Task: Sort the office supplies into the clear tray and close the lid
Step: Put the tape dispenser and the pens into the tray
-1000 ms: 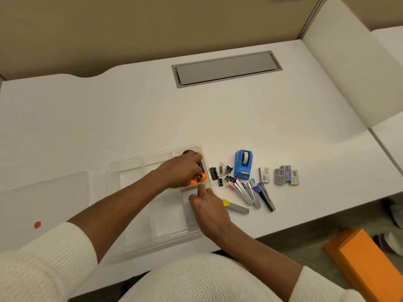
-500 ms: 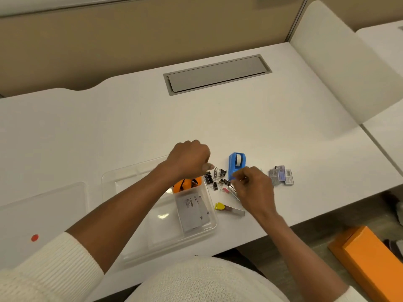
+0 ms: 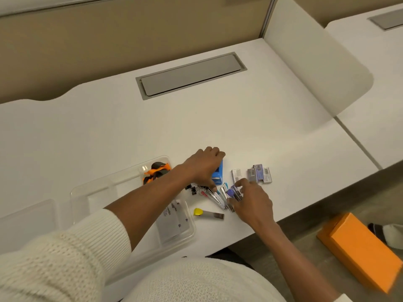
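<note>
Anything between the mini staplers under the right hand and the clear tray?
Yes. The binder clips lie on the desk between the mini staplers and the clear tray, and the left hand and forearm cross above that gap. The right hand is already on the staplers; lifting them over the clips should clear it.

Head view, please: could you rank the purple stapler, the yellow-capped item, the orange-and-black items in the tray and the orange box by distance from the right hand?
1. purple stapler: at the right hand fingertips.
2. yellow-capped item: on the desk, just left of it.
3. orange-and-black items: far-left, in the clear tray.
4. orange box: off the desk, far right.
</note>
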The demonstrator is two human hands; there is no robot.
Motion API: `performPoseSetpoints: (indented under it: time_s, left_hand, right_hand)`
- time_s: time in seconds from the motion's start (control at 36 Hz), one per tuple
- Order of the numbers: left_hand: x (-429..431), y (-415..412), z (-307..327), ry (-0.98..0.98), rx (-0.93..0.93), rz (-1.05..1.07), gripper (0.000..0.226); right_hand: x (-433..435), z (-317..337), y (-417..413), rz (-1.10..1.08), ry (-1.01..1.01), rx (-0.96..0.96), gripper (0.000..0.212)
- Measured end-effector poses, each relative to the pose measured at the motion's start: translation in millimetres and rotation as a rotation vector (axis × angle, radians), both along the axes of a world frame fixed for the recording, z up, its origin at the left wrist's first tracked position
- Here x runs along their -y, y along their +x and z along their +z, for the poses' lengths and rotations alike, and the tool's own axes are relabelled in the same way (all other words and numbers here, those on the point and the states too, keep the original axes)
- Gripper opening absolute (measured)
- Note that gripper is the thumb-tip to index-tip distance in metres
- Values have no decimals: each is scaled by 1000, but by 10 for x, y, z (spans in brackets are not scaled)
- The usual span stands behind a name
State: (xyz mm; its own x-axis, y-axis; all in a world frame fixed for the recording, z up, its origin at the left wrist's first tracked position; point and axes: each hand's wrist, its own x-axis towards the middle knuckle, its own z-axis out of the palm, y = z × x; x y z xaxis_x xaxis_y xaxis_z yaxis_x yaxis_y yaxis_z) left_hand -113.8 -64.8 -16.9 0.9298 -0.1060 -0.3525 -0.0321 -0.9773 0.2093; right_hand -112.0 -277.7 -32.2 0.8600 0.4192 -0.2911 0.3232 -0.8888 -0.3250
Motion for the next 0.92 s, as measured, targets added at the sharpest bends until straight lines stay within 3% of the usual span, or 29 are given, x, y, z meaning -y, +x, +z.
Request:
performPoseSetpoints:
  time_s: [0.14, 0.36, 0.64, 0.92]
  left_hand:
    - [30, 39, -77, 5, 44, -1, 90]
    - [1, 24, -57, -152, 30, 119, 102]
    - [-82, -109, 190, -254, 208, 236, 94]
    - [-295, -731, 420, -326, 374, 359, 91]
  right_hand:
    - [47, -75, -79, 16, -7, 16, 56]
    - [34, -138, -90, -38, 81, 11, 55]
    - [31, -234, -44, -26, 74, -6, 71]
    - [3, -206, 29, 62, 49, 26, 57]
